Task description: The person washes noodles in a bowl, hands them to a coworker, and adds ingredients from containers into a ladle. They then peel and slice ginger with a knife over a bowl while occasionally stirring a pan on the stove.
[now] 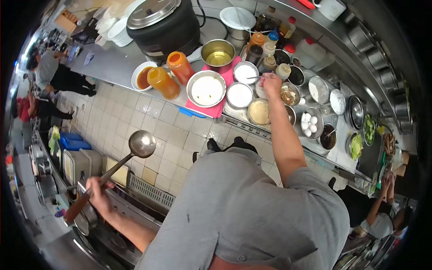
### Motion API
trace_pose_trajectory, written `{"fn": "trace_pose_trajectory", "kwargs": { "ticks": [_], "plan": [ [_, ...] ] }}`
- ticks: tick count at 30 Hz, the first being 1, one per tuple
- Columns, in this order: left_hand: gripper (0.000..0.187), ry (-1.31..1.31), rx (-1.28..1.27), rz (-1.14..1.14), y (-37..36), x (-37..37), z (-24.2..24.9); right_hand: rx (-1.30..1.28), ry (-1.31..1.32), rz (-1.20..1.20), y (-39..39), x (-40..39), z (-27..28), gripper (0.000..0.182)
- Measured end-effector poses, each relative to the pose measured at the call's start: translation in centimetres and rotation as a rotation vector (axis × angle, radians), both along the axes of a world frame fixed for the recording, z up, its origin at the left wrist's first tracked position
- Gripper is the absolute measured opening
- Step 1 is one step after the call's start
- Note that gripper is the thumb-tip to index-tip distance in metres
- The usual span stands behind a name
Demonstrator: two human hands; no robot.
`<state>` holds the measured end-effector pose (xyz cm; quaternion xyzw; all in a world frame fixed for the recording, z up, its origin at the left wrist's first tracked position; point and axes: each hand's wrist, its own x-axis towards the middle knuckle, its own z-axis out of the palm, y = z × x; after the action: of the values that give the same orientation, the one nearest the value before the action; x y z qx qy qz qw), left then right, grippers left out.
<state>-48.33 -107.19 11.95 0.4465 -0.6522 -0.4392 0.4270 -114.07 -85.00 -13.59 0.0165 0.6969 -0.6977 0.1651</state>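
Observation:
My left hand (98, 192) grips the long handle of a steel ladle (141, 144), whose empty bowl is raised over the tiled floor, beside the stove (112, 234) at the lower left. My right hand (271, 83) is stretched out over the seasoning counter, closed on a small spoon (254, 77) whose tip points toward a bowl of white powder (245, 72). Around that hand stand more steel bowls: white contents (239, 95), a yellowish paste (258, 112), a brown mix (288, 95). A wide bowl of white stuff (206, 89) sits on a pink cloth.
Two orange sauce bottles (164, 82), a bowl of oil (218, 54) and a big black pot (162, 27) line the counter. Eggs (308, 123) and greens (369, 128) lie to the right. Other people stand at the far left (56, 74) and lower right (380, 216).

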Motion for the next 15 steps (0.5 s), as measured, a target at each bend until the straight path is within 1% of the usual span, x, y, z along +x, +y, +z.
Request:
{"fn": "trace_pose_trajectory", "kwargs": {
  "ticks": [2,3,4,6,7,8,10,11,13,15],
  "plan": [
    [0.029,0.048,-0.042,0.013,-1.4,0.4,2.4,0.053,-0.005,-0.059,0.8,0.7,1.2,0.017],
    [0.029,0.130,-0.077,-0.079,-2.7,0.7,2.7,0.028,-0.045,-0.061,1.2,0.2,0.7,0.018],
    [0.031,0.122,-0.031,-0.197,-4.3,2.3,3.3,0.033,-0.048,-0.073,1.7,-0.2,0.0,0.018],
    [0.034,0.291,-0.070,-0.241,-4.8,-1.0,4.6,-0.086,-0.103,-0.175,2.7,-0.1,0.1,0.019],
    [0.037,0.315,-0.086,-0.299,-5.3,-1.6,4.5,-0.064,-0.099,-0.145,3.1,-0.1,0.4,0.019],
    [0.037,0.312,-0.080,-0.308,-5.5,-2.5,4.5,-0.061,-0.103,-0.155,3.4,-0.1,0.2,0.019],
    [0.042,0.401,-0.025,-0.434,-5.6,-4.4,4.4,-0.152,-0.135,-0.187,4.0,-0.4,0.1,0.018],
    [0.042,0.401,-0.020,-0.441,-5.8,-5.3,4.1,-0.149,-0.136,-0.195,4.2,-0.3,0.4,0.018],
    [0.050,0.441,-0.042,-0.526,-6.2,-7.2,3.0,-0.157,-0.225,-0.226,4.4,-0.3,1.0,0.019],
    [0.053,0.461,-0.007,-0.554,-6.4,-9.6,1.7,-0.146,-0.212,-0.249,4.3,0.0,1.6,0.019]
  ]
}}
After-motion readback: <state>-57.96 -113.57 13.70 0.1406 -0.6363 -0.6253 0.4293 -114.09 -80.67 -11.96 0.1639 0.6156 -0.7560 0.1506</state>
